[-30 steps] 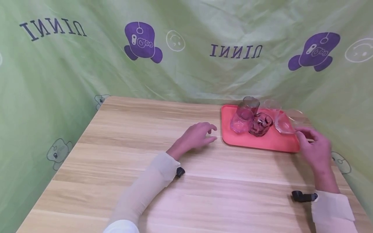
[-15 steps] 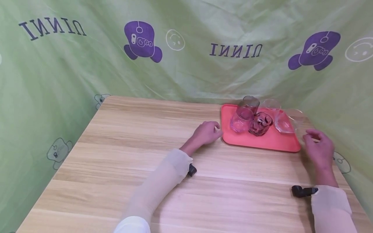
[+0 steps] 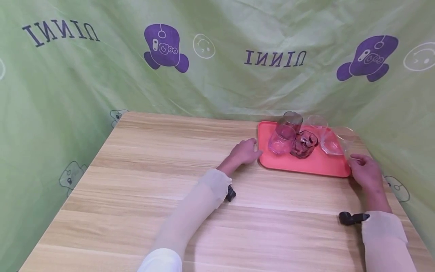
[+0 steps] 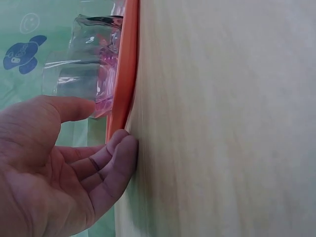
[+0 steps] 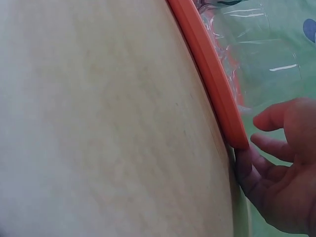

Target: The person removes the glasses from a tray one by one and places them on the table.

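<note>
L arm (image 3: 190, 215): stretched fwd, slanting to R over worktop (image 3: 136, 207); long slv ends just short of wrist.
L wrist (image 3: 228, 165): bare, approx. straight.
L hand (image 3: 245, 152): at L edge of tray (image 3: 306, 166), nr its near L corner; palm facing in twd tray.
L thumb (image 4: 74, 107): extended, apart from fingertips.
L fingers (image 4: 117, 165): loosely bent, tips at tray rim; contact hard to tell.
R arm (image 3: 385, 241): fwd, close to worktop's R edge; slv likewise.
R wrist (image 3: 378, 202): bare.
R hand (image 3: 366, 172): at tray's R edge, by near R corner; palm in.
R thumb (image 5: 276, 116): clear of rim.
R fingers (image 5: 254, 185): curved, spread a bit, one at rim's underside.
</note>
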Tool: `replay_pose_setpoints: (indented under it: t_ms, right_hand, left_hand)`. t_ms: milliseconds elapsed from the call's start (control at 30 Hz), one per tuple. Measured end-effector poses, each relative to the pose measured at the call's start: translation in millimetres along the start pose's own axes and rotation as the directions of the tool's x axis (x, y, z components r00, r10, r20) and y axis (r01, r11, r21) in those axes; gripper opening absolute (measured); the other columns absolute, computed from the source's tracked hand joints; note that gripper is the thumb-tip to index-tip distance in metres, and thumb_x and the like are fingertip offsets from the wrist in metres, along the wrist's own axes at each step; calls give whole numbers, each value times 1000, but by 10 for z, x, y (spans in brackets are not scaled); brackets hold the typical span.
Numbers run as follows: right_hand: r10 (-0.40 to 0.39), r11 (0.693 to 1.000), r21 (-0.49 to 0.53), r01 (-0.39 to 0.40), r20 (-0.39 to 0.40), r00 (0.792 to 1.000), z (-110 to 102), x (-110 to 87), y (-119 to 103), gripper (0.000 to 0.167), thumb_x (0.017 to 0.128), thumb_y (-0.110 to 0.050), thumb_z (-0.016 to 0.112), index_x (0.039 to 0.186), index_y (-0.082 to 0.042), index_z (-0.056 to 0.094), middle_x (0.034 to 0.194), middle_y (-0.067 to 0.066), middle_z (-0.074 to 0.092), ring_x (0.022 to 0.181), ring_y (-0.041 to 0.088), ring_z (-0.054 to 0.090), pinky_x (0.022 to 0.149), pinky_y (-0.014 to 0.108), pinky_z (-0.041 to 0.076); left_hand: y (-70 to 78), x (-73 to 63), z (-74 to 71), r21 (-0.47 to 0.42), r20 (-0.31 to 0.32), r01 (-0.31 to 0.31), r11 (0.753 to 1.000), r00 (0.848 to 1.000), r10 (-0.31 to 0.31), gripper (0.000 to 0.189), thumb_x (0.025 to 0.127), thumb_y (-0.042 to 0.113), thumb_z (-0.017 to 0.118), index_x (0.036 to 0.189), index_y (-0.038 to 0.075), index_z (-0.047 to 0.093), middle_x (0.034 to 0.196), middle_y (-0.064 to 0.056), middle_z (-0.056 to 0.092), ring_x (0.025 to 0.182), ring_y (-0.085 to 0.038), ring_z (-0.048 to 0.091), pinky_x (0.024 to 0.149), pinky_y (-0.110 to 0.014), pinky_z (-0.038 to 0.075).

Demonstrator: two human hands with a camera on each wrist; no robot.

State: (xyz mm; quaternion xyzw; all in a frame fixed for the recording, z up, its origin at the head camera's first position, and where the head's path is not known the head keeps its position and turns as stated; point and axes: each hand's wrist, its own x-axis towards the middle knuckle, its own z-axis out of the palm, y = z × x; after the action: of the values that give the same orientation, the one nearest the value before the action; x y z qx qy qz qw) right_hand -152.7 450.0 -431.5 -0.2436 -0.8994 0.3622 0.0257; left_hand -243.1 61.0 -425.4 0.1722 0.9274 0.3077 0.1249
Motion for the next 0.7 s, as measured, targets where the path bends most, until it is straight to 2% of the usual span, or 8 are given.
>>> replay_pose_setpoints:
  t_ms: [67, 133, 267, 367, 567, 700]
  right_hand:
    - [3, 1000, -11, -3, 10, 1000, -4, -6, -7, 61, 105, -34, 45, 150, 7, 44, 130, 29, 53, 81, 17, 55, 55, 21, 49]
    - [12, 1000, -6, -12, 28, 1000, -2, -12, -14, 60, 106, -33, 45, 150, 7, 44, 128, 29, 53, 83, 20, 55, 55, 23, 50]
    - [19, 1000, -7, -18, 56, 998, 15, -10, -20, 57, 107, -30, 44, 149, 8, 44, 128, 30, 52, 90, 29, 55, 55, 23, 50]
    - [14, 1000, -10, -14, 63, 998, 21, -14, -21, 56, 107, -29, 44, 148, 9, 45, 126, 30, 52, 92, 32, 54, 54, 23, 50]
    - [-1, 999, -35, 3, 63, 998, 17, 3, -13, 54, 107, -26, 43, 147, 10, 46, 125, 30, 51, 97, 35, 51, 57, 23, 47]
    - [-2, 998, -55, 6, 64, 998, 31, 37, -26, 55, 107, -26, 41, 148, 10, 44, 129, 32, 49, 103, 39, 49, 64, 27, 46]
  left_hand:
    - [10, 20, 9, -4, 5, 4, 1000, 1000, -4, 43, 101, 36, 62, 133, 7, 60, 87, -5, 62, 72, -18, 57, 63, -30, 50]
    - [25, 35, 21, 2, 6, 6, 1000, 1000, -6, 42, 100, 34, 64, 133, 9, 60, 89, -4, 63, 73, -18, 58, 64, -30, 50]
    - [67, 50, 52, 25, 0, -2, 1000, 1000, 2, 45, 99, 29, 66, 140, 12, 59, 107, -5, 68, 84, -19, 60, 72, -32, 51]
    - [74, 65, 82, 44, -4, -10, 999, 1000, 10, 46, 98, 28, 68, 141, 14, 58, 114, -5, 68, 87, -20, 60, 74, -34, 51]
    - [71, 89, 114, 46, 4, -19, 999, 1000, 18, 44, 96, 28, 71, 137, 15, 58, 109, -3, 68, 87, -19, 60, 72, -34, 51]
    - [79, 97, 110, 37, 0, -44, 998, 999, 44, 30, 96, 22, 71, 124, 15, 61, 97, 0, 65, 83, -20, 59, 69, -32, 49]
